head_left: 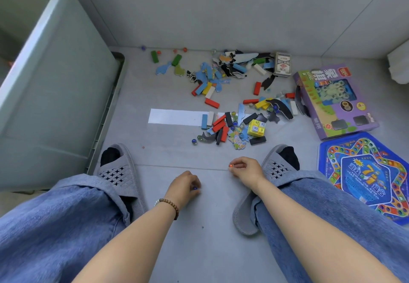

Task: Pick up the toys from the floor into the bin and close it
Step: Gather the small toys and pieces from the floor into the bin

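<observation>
My left hand (pixel 184 184) is low over the grey floor between my feet, fingers curled round a blue marble (pixel 194 188). My right hand (pixel 243 169) pinches an orange marble (pixel 231 166) beside my right slipper. Ahead lies a scatter of toys: coloured wooden blocks (pixel 212 102), puzzle pieces (pixel 238 141), a yellow cube (pixel 256 128), a card deck (pixel 282 64) and loose marbles (pixel 194 141). The large pale bin (pixel 55 79) stands open at the left, with its lid (pixel 110 105) leaning on the floor against its side.
A purple game box (pixel 334 103) and a blue star-shaped game board (pixel 367 176) lie at the right. A white paper strip (pixel 177 117) lies on the floor. Several marbles (pixel 185 49) rest along the far wall. My slippered feet (pixel 119 167) flank both hands.
</observation>
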The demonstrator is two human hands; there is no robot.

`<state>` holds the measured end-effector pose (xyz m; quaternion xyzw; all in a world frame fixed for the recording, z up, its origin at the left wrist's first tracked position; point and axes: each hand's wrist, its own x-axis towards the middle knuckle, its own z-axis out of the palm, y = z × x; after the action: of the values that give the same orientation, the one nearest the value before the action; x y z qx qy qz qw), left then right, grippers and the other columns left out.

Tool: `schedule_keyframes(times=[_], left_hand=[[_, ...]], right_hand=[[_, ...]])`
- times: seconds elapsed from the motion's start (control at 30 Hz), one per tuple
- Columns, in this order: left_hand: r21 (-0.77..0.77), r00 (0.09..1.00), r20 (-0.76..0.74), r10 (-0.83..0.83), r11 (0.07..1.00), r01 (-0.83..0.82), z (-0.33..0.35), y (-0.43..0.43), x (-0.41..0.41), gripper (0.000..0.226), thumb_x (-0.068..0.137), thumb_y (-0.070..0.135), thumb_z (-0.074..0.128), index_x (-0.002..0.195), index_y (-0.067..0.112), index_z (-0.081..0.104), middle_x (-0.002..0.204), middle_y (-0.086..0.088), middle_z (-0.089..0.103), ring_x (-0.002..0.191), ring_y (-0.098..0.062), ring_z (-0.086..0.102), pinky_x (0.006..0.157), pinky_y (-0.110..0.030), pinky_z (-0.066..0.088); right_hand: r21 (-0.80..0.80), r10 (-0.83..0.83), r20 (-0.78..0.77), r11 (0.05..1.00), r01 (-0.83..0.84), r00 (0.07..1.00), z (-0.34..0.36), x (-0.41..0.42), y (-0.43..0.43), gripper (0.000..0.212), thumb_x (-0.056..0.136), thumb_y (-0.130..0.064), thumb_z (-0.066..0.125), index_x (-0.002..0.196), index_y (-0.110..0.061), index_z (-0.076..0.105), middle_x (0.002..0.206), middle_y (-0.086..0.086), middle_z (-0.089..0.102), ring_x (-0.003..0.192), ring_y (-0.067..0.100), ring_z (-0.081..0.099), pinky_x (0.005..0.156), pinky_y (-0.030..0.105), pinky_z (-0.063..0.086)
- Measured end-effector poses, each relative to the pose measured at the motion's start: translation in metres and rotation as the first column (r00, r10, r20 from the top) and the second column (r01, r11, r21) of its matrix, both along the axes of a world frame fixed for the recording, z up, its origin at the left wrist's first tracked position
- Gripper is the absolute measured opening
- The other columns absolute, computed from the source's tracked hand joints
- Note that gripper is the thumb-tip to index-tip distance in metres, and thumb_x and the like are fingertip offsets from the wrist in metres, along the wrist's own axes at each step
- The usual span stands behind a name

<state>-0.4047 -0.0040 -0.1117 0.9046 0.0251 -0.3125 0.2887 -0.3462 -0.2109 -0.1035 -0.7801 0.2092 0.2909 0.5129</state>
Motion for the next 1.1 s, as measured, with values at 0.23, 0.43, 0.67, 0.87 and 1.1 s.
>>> schedule_keyframes(times=[0.23, 0.43, 0.67, 0.87, 1.1], left_hand=[[-0.421, 0.720, -0.320, 0.616, 0.588, -0.690, 0.055, -0.013, 0.042, 0.013, 0.093, 0.003, 0.051, 0.098, 0.006, 0.062, 0.093, -0.008, 0.059, 0.071, -0.010, 0.055, 0.061, -0.008, 0.050], [-0.505, 0.427, -0.824, 0.372, -0.142, -0.851, 0.168, -0.016, 0.072, 0.043, 0.102, 0.034, 0.031, 0.099, 0.000, 0.058, 0.093, -0.014, 0.060, 0.079, -0.020, 0.057, 0.071, -0.027, 0.053], [-0.524, 0.417, -0.722, 0.552, -0.042, -0.851, 0.251, 0.026, 0.080, 0.038, 0.101, 0.030, 0.035, 0.073, 0.009, 0.048, 0.068, -0.003, 0.044, 0.040, -0.008, 0.046, 0.033, -0.013, 0.040], [-0.375, 0.745, -0.125, 0.655, 0.664, -0.647, 0.270, 0.066, 0.115, 0.039, 0.097, 0.039, 0.044, 0.066, 0.015, 0.052, 0.056, 0.002, 0.043, 0.030, -0.004, 0.037, 0.033, -0.010, 0.029], [-0.183, 0.892, -0.091, 0.442, 0.873, -0.452, 0.155, 0.075, 0.115, 0.032, 0.095, 0.036, 0.050, 0.077, 0.011, 0.059, 0.056, -0.004, 0.045, 0.044, -0.013, 0.038, 0.036, -0.015, 0.030]], right_hand=[[0.418, -0.218, -0.087, 0.878, 0.234, 0.972, 0.087, 0.026, 0.019, 0.009, 0.084, -0.003, 0.066, 0.091, -0.007, 0.063, 0.088, 0.006, 0.063, 0.079, 0.013, 0.060, 0.067, 0.015, 0.056], [0.249, 0.154, 0.335, 0.937, -0.244, 0.930, 0.204, 0.038, 0.060, 0.020, 0.081, -0.007, 0.070, 0.100, -0.004, 0.066, 0.088, 0.004, 0.067, 0.078, 0.012, 0.064, 0.070, 0.020, 0.056], [-0.066, 0.331, 0.515, 0.935, -0.348, 0.791, 0.301, 0.052, 0.062, 0.015, 0.085, -0.018, 0.067, 0.099, -0.015, 0.067, 0.097, 0.002, 0.068, 0.091, 0.016, 0.063, 0.081, 0.034, 0.055], [-0.146, 0.478, 0.300, 0.878, -0.455, 0.826, 0.287, 0.090, 0.036, 0.022, 0.084, -0.023, 0.069, 0.104, -0.014, 0.066, 0.096, -0.001, 0.067, 0.087, 0.012, 0.062, 0.073, 0.025, 0.053], [-0.276, 0.653, 0.139, 0.748, -0.604, 0.745, 0.143, 0.107, 0.043, 0.031, 0.078, -0.026, 0.073, 0.107, -0.015, 0.067, 0.104, -0.005, 0.064, 0.092, 0.008, 0.056, 0.068, 0.014, 0.042]])
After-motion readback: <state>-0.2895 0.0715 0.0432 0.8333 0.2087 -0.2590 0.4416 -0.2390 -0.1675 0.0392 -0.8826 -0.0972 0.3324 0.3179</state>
